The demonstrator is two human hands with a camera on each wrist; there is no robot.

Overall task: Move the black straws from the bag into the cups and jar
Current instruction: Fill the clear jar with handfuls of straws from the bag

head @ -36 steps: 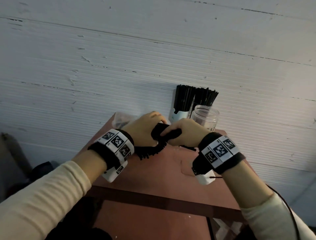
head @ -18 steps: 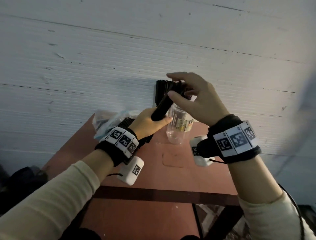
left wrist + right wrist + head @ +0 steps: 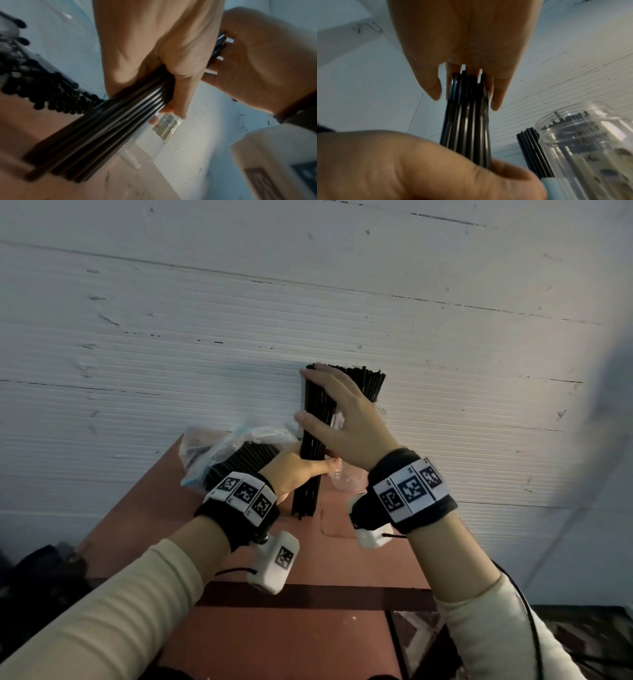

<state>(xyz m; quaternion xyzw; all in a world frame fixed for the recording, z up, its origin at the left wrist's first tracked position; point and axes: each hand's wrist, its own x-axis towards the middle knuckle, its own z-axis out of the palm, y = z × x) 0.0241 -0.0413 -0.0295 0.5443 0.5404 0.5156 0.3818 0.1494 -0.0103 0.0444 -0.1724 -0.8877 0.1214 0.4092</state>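
Moved since half a second ago: bundle of straws [image 3: 317, 419] has swung from a slant to upright, lower ends now down at the tabletop [image 3: 239, 542]; right hand [image 3: 342, 422] has shifted from pinching its top to lying flat along it.
Left hand [image 3: 298, 469]: fingers and thumb wrapped round the bundle at its lower half, holding it firm; the left wrist view shows the fist closed on the shafts.
Right hand, state: fingers straight and spread, palm against the upper part of the bundle, fingertips near the top ends; it steadies and squares them, not a grip.
Straws, where: one bundle held upright between both hands; more lie in the plastic bag [image 3: 219, 450] just left of the left hand; others already stand in the jar [image 3: 583, 148] and in a cup [image 3: 551, 184] beside it.
Empty cup [image 3: 154, 136]: clear, standing right behind the held bundle, near the left fingertips.
Step in hand: likely evening up the ends of this bundle against the tabletop before loading it.
Next move calls for: lifting the bundle clear of a rim, keeping it tight so none fan out, and lowering the ends straight in; the light clear cup could tip if nudged.
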